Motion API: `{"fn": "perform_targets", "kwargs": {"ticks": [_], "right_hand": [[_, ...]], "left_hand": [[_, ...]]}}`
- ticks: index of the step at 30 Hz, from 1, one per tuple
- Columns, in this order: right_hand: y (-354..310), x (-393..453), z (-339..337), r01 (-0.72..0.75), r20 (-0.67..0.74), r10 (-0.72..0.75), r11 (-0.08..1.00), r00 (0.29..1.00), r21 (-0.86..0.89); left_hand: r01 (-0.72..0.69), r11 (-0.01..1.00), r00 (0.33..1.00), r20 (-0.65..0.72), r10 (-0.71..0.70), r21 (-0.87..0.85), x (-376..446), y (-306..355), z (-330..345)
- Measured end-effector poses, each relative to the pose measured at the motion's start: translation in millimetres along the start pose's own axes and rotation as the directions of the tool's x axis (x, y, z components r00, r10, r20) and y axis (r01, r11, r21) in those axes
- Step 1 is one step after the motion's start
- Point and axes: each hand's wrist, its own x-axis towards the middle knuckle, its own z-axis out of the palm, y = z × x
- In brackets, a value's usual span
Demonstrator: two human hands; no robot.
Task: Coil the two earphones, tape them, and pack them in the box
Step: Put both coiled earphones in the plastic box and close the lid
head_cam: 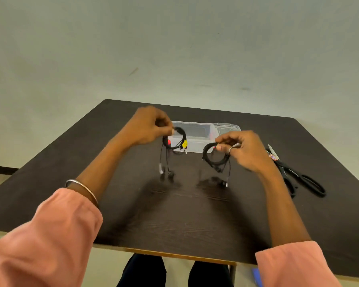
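Observation:
My left hand (147, 127) pinches one coiled black earphone (175, 141) at its top, above the table; a yellow tape piece and a red one show on the coil, and its earbuds and plug dangle below. My right hand (240, 149) pinches the second coiled black earphone (212, 157) the same way, with its ends hanging down too. Behind both coils, a clear plastic box (197, 134) stands open on the dark table (174, 214), its lid (228, 128) lying to its right.
Black-handled scissors (298, 175) lie on the table to the right of my right hand. The table's front edge is near my knees, and a blue object (257, 276) shows below it at the right.

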Motion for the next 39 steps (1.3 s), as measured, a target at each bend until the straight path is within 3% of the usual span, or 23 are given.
{"fn": "perform_targets", "kwargs": {"ticks": [5, 13, 20, 25, 34, 39], "right_hand": [[-19, 23, -24, 0.000, -0.169, 0.002, 1.000, 0.986, 0.016], [-21, 48, -40, -0.002, -0.386, 0.020, 0.999, 0.922, 0.047], [-8, 54, -29, -0.041, -0.352, 0.073, 0.994, 0.933, 0.099], [-1, 56, -22, -0.051, -0.346, 0.099, 0.988, 0.933, 0.145], [8, 56, -22, -0.050, -0.375, 0.143, 0.968, 0.916, 0.248], [7, 56, -21, -0.060, -0.359, 0.156, 0.963, 0.920, 0.264]], "left_hand": [[0.027, 0.956, 0.983, -0.164, -0.077, -0.291, 36, 19, -9], [0.113, 0.922, 0.968, -0.168, -0.186, -0.370, 97, 33, 20], [0.276, 0.942, 0.941, -0.149, -0.305, -0.189, 102, -2, 68], [0.338, 0.854, 0.881, -0.186, -0.436, -0.396, 105, -4, 64], [0.233, 0.856, 0.914, -0.197, -0.354, -0.461, 112, 36, 41], [0.314, 0.791, 0.899, -0.104, -0.426, -0.524, 113, 41, 34]]}}
